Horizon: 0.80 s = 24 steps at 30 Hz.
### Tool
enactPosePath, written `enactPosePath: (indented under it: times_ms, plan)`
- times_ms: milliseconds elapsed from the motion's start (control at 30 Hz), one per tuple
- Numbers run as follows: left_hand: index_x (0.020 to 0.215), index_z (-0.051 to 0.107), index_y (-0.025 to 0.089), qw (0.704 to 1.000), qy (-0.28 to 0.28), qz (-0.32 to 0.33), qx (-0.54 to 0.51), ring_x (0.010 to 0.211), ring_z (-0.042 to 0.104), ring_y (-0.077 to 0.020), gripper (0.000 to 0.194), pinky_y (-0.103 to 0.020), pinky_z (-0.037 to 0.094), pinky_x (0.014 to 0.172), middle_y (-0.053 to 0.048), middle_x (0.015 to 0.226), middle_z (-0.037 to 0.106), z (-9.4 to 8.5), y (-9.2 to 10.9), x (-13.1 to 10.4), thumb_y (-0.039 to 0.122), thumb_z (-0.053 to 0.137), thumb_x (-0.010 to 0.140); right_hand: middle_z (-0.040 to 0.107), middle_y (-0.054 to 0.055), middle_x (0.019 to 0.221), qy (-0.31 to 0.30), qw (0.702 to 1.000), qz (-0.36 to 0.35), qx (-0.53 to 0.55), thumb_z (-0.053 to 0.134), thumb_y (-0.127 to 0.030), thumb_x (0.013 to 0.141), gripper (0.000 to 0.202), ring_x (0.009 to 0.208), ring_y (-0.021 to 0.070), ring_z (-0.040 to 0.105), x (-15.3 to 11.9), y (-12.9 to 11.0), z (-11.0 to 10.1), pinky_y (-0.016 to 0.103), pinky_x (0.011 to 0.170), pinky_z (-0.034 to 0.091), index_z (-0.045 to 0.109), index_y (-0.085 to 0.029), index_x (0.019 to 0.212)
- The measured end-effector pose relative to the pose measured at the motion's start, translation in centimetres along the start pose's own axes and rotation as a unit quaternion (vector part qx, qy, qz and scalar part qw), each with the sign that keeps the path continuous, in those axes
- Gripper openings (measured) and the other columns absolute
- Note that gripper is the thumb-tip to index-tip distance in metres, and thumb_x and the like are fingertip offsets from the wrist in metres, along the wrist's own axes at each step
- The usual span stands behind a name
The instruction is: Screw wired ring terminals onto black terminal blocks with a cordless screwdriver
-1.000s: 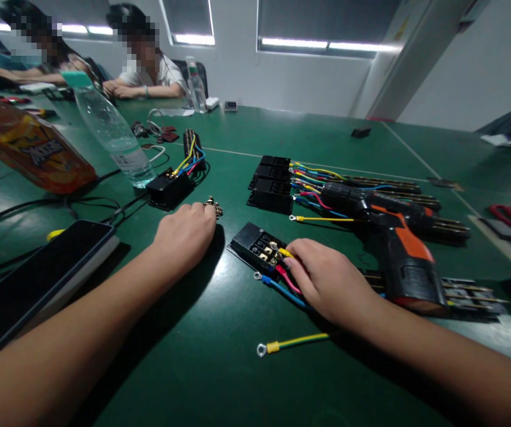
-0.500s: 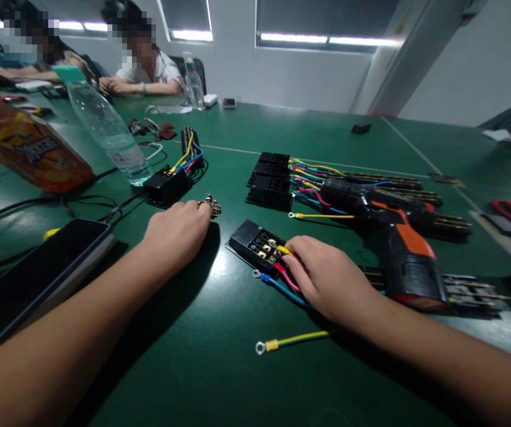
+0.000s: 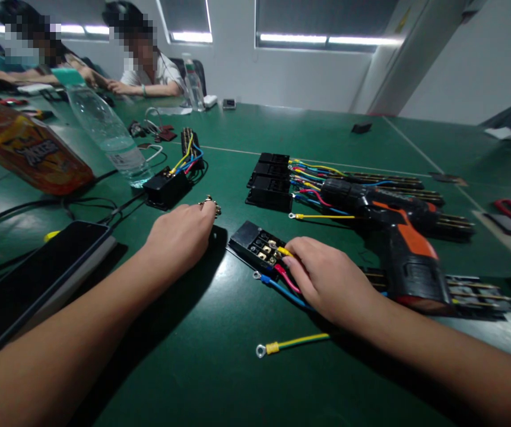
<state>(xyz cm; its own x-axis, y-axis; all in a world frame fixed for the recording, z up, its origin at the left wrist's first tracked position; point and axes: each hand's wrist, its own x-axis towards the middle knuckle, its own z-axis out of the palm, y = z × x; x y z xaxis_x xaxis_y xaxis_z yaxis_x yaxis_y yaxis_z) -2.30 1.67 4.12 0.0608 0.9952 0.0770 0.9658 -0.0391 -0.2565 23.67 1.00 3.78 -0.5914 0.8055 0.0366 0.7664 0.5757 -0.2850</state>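
My right hand (image 3: 326,273) pinches a yellow-sleeved wire (image 3: 284,251) at the open black terminal block (image 3: 250,238). Beside it, a red wire (image 3: 287,277) reaches the block's edge, and a blue wire (image 3: 282,289) ends in a ring lug on the table. A yellow-green wire (image 3: 300,341) with a ring lug lies nearer to me. My left hand (image 3: 181,233) is closed at a small pile of brass screws (image 3: 216,206), left of the block; its fingertips and anything between them are hidden.
A black-and-orange power drill (image 3: 402,237) lies across wired strips at the right, beside black blocks (image 3: 269,184). At the left are a phone (image 3: 37,279), a juice bottle (image 3: 32,148), a tilted water bottle (image 3: 108,130), cables and another wired block (image 3: 166,187). Two people sit across the table.
My left hand has shifted slightly right over the screws. The terminal block has moved a little to the right, while my right hand keeps its pinch on the yellow-sleeved wire.
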Motion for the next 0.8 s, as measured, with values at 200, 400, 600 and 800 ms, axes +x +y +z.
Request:
enactPosePath:
  times_ms: [200, 400, 600, 800]
  plan:
    - [0.100, 0.062, 0.016, 0.999, 0.035, -0.001, -0.015, 0.084, 0.067, -0.0334, 0.024, -0.038, 0.051, 0.058, -0.017, 0.091, 0.069, -0.3, 0.7, 0.0, 0.025, 0.040, 0.093, 0.063, 0.005, 0.090, -0.001, 1.000, 0.003, -0.005, 0.043, -0.026, 0.101, 0.018, 0.076, 0.0191, 0.056, 0.1, -0.1, 0.0, 0.032, 0.069, 0.038, 0.057, -0.019, 0.094]
    - [0.104, 0.064, 0.016, 0.995, 0.090, 0.007, -0.034, 0.088, 0.066, -0.0304, 0.028, -0.037, 0.052, 0.067, -0.014, 0.096, 0.067, -0.6, 1.4, -0.4, 0.030, 0.041, 0.095, 0.063, 0.006, 0.092, -0.005, 1.000, 0.007, -0.001, 0.043, -0.027, 0.101, 0.018, 0.080, 0.0202, 0.058, 0.2, -0.2, 0.0, 0.032, 0.071, 0.039, 0.058, -0.019, 0.096]
    - [0.099, 0.064, 0.017, 0.983, 0.154, 0.041, -0.092, 0.086, 0.064, -0.0253, 0.027, -0.033, 0.048, 0.067, -0.010, 0.093, 0.066, 0.0, 1.5, -0.6, 0.033, 0.043, 0.097, 0.063, 0.006, 0.091, 0.008, 1.000, 0.009, 0.005, 0.039, -0.029, 0.103, 0.024, 0.081, 0.0198, 0.058, 0.0, -0.1, 0.2, 0.032, 0.073, 0.038, 0.059, -0.019, 0.095]
    - [0.093, 0.065, 0.019, 0.926, 0.202, 0.032, -0.318, 0.076, 0.063, -0.0168, 0.019, -0.029, 0.048, 0.070, -0.002, 0.084, 0.068, 0.4, 2.2, -0.5, 0.034, 0.053, 0.095, 0.061, 0.005, 0.087, 0.005, 1.000, 0.003, -0.011, 0.036, -0.029, 0.104, 0.029, 0.079, 0.0189, 0.056, -0.1, 0.0, 0.1, 0.032, 0.073, 0.038, 0.058, -0.019, 0.087]
